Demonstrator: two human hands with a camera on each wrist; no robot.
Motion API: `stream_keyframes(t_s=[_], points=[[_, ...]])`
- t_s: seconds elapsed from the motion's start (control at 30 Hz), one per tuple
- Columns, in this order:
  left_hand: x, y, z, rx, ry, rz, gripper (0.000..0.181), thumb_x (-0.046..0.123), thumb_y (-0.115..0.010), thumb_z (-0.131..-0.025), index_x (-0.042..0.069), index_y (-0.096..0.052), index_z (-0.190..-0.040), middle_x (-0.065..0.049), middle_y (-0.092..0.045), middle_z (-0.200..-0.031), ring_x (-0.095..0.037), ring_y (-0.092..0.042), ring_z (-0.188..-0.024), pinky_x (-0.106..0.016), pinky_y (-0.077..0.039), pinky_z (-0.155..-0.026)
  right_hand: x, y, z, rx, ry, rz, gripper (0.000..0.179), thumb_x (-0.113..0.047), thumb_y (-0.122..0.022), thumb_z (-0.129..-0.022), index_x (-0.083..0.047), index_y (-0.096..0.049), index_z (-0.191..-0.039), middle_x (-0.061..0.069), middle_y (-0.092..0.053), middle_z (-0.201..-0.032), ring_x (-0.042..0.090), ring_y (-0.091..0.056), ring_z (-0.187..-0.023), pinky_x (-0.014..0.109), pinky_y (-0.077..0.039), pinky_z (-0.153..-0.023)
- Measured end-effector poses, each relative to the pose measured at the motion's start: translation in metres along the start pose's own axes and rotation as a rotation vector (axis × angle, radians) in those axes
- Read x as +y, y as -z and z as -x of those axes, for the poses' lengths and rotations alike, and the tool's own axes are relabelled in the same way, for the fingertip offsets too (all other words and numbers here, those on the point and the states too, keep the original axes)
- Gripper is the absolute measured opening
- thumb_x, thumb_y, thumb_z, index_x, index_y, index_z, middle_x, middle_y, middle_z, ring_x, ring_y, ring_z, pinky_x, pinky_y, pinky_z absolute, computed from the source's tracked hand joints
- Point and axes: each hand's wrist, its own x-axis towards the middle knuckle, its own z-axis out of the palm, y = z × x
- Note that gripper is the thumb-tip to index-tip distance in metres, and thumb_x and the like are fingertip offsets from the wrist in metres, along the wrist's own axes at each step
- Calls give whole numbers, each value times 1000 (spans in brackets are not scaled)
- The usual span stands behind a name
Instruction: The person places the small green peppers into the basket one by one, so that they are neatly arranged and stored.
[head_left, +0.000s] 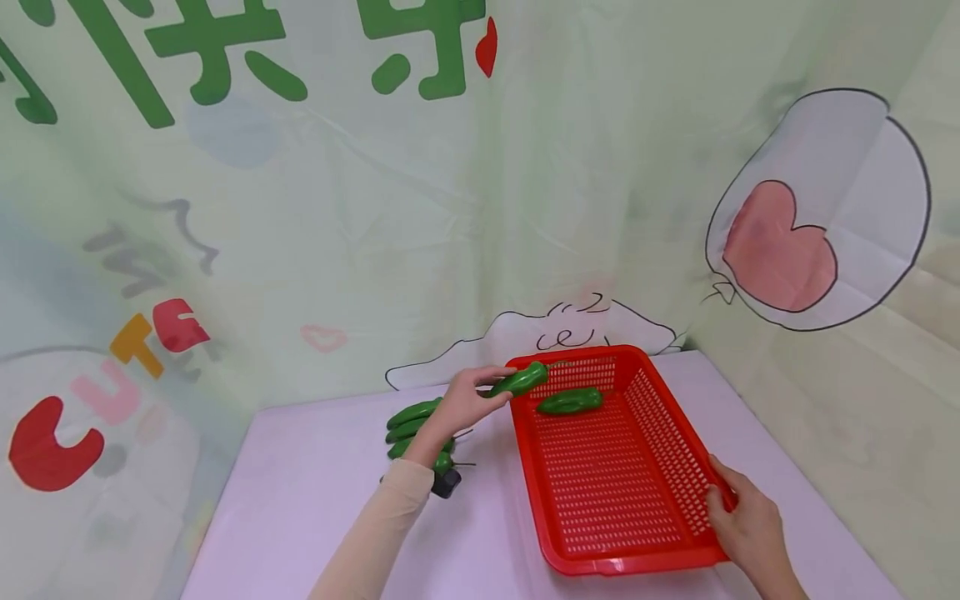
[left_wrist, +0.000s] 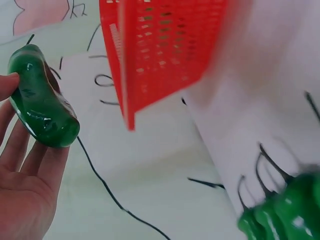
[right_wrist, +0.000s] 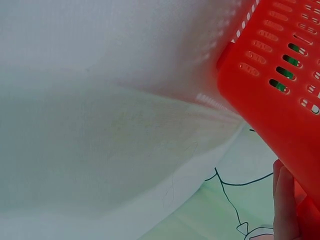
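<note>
My left hand (head_left: 467, 403) pinches a glossy green pepper (head_left: 522, 380) above the far left rim of a red plastic basket (head_left: 652, 417). In the left wrist view the thumb and fingers hold that pepper (left_wrist: 42, 100) in the air, its thin stem pointing up. Another green pepper (head_left: 572, 401) lies inside the basket near its far wall. My right hand (head_left: 750, 527) grips the basket's right rim, close to the near corner. From the right wrist view, its fingers (right_wrist: 284, 200) show against the rim, and green shows through the basket's slots.
Several green peppers (head_left: 408, 427) lie in a row on the pale table (head_left: 292, 500), left of the basket and partly behind the left forearm. A small black object (head_left: 447, 483) sits at the near end of the row. Printed cloth walls (head_left: 420, 250) enclose the table.
</note>
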Motion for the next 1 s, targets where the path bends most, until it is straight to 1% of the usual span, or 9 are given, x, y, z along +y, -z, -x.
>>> stream_keyframes(t_s=[0.17, 0.27, 0.5, 0.57, 0.67, 0.73, 0.8, 0.9, 1.0], points=[[14, -10, -16, -18, -24, 2, 36, 16, -70, -91, 14, -68, -127, -3, -66, -124, -16, -63, -104, -25, -53, -84, -1, -1, -1, 1, 3, 6, 45, 4, -56, -87, 14, -52, -131, 40, -55, -121, 53, -57, -103, 62, -48, -79], [17, -17, -23, -36, -46, -9, 37, 15, -70, -91, 14, -68, -127, -3, -66, -125, -14, -63, -104, -23, -53, -83, -1, 0, 0, -11, -8, 12, 45, 3, -56, -88, 14, -52, -131, 40, -55, -121, 52, -58, -101, 61, -49, -78], [25, -41, -41, -83, -124, -58, 37, 14, -70, -90, 12, -68, -127, -4, -68, -121, -9, -62, -101, -19, -50, -83, -2, 3, 0, -35, -24, 24, 45, 1, -56, -89, 13, -52, -132, 39, -54, -123, 51, -57, -103, 61, -49, -80], [29, -48, -45, -100, -136, -69, 37, 15, -70, -90, 12, -68, -127, -4, -68, -121, -9, -62, -100, -18, -50, -82, -2, 3, -1, -40, -32, 31, 45, 1, -57, -89, 13, -52, -132, 39, -54, -124, 50, -58, -102, 56, -52, -77], [31, -60, -50, -134, -129, -67, 36, 15, -70, -91, 14, -68, -127, -2, -68, -120, -9, -62, -99, -17, -51, -80, -1, 3, -2, -37, -33, 38, 45, 1, -57, -88, 13, -53, -131, 39, -55, -122, 48, -59, -99, 52, -53, -72], [31, -69, -52, -161, -106, -56, 36, 16, -70, -91, 16, -68, -127, 1, -68, -118, -9, -62, -97, -18, -50, -79, -1, 2, -2, -28, -28, 41, 45, 1, -57, -87, 13, -54, -130, 39, -56, -121, 48, -60, -98, 50, -53, -70], [30, -77, -53, -182, -85, -47, 36, 16, -70, -91, 17, -69, -127, 2, -67, -117, -8, -61, -95, -18, -50, -79, 0, 2, -2, -30, -31, 35, 45, 1, -57, -88, 13, -53, -131, 40, -55, -122, 49, -59, -98, 54, -53, -72], [31, -85, -54, -202, -56, -31, 35, 16, -71, -91, 18, -69, -126, 3, -67, -115, -6, -60, -92, -19, -50, -79, 0, 1, -3, -39, -38, 33, 46, 1, -57, -88, 13, -52, -132, 40, -54, -123, 49, -59, -99, 56, -52, -74], [32, -89, -58, -204, -49, -23, 34, 15, -71, -91, 17, -70, -125, 3, -67, -114, -6, -59, -91, -19, -50, -78, -1, 0, -4, -58, -49, 37, 47, 0, -56, -89, 12, -51, -133, 39, -54, -124, 48, -59, -99, 54, -53, -73]])
